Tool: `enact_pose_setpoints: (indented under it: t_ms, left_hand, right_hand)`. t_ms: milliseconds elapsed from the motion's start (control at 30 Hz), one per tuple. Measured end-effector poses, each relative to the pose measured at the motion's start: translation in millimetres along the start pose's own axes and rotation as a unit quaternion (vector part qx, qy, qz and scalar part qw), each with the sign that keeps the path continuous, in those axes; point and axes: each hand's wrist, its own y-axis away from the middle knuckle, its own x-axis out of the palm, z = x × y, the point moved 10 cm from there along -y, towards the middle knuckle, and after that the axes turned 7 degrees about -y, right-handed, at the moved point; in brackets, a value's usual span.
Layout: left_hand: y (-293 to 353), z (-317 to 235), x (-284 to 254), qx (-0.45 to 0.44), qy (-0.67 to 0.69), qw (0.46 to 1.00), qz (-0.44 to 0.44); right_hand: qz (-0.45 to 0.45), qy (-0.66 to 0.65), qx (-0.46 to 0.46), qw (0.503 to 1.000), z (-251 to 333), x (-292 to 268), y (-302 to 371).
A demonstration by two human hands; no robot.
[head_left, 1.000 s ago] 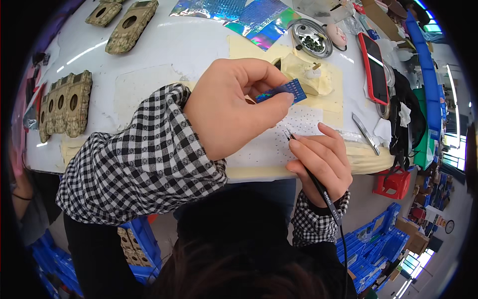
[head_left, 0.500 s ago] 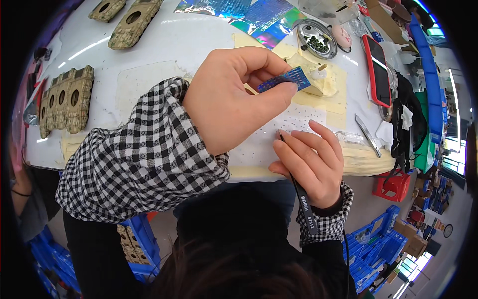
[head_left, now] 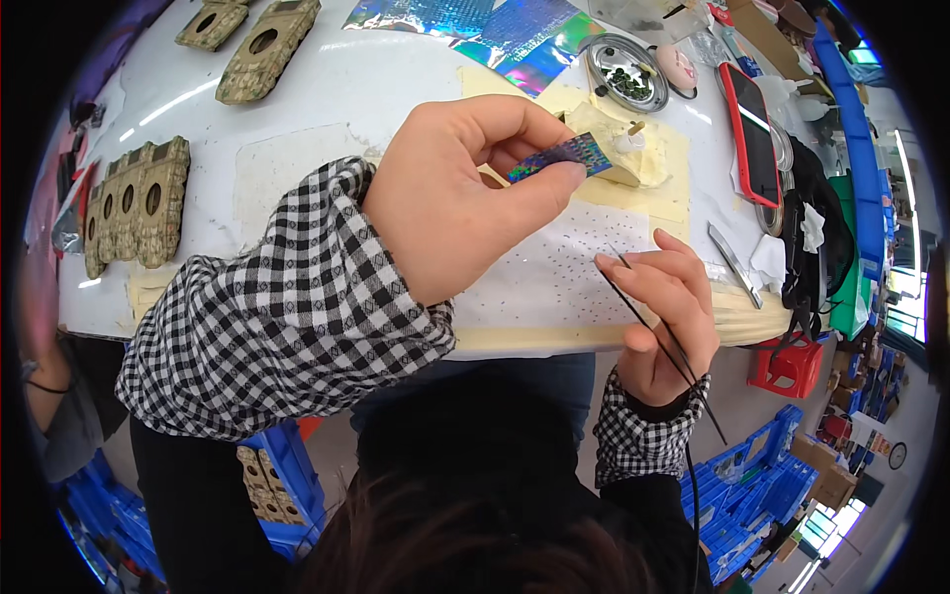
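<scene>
My left hand (head_left: 460, 203) pinches a small strip of shiny holographic film (head_left: 584, 151) between thumb and fingers, above the worktable. Black tweezers (head_left: 627, 301) are held in my right hand (head_left: 678, 302), their tips pointing up and away over a white sheet (head_left: 500, 302) dotted with many tiny dark bits. The tips are apart from the film strip; whether they grip anything is too small to tell. Just beyond the strip sits a cream-coloured block (head_left: 648, 173) with a small white bottle-like piece on it.
Camouflage toy tank hulls (head_left: 139, 203) stand at the left, with others (head_left: 267, 49) farther back. Larger holographic sheets (head_left: 524, 40) lie at the far side. A round metal dish (head_left: 628, 74) holds dark green pieces. A red-cased phone (head_left: 749, 139) and a craft knife (head_left: 734, 262) lie right.
My right hand has shifted right, and the tweezers have turned in its fingers, their tips now farther right over the sheet. The film strip has tilted slightly in my left hand.
</scene>
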Motion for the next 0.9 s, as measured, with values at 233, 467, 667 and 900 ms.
enact_pose_setpoints:
  t_ms: [233, 467, 667, 900]
  left_hand:
    - [19.6, -65.8, -0.8, 0.27, -0.238, 0.931, -0.057]
    - [61.2, -102.2, 20.3, 0.505, -0.385, 0.771, -0.048]
    - [71.7, -101.1, 34.4, 0.542, -0.423, 0.725, -0.023]
    - [74.5, -99.9, 37.6, 0.551, -0.421, 0.72, -0.018]
  right_hand:
    - [-0.166, -0.114, 0.032, 0.979, -20.2, -29.0, 15.2]
    - [-0.147, -0.146, 0.058, 0.977, -25.2, -29.5, 18.4]
    - [-0.113, -0.155, 0.049, 0.98, -22.6, -26.2, 15.4]
    - [-0.109, -0.145, 0.029, 0.983, -16.2, -25.6, 10.2]
